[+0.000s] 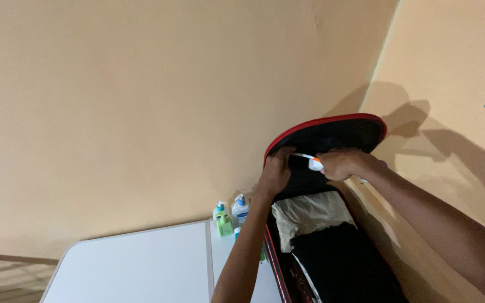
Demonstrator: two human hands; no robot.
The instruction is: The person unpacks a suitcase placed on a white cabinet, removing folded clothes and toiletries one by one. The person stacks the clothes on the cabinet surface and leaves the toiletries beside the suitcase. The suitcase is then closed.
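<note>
An open black suitcase with red trim stands on a white table, its lid (338,132) raised against the wall. My left hand (276,171) grips the inner lining of the lid near its left edge. At the lid's inner pocket, my right hand (343,164) holds a white toothbrush with an orange part (310,161). In the base of the case lie a folded beige cloth (310,216) and dark clothing (338,258).
Two pump bottles (241,209) and a small green bottle (224,224) stand at the back of the white folding table (136,264), left of the case. Beige walls meet in a corner behind the lid.
</note>
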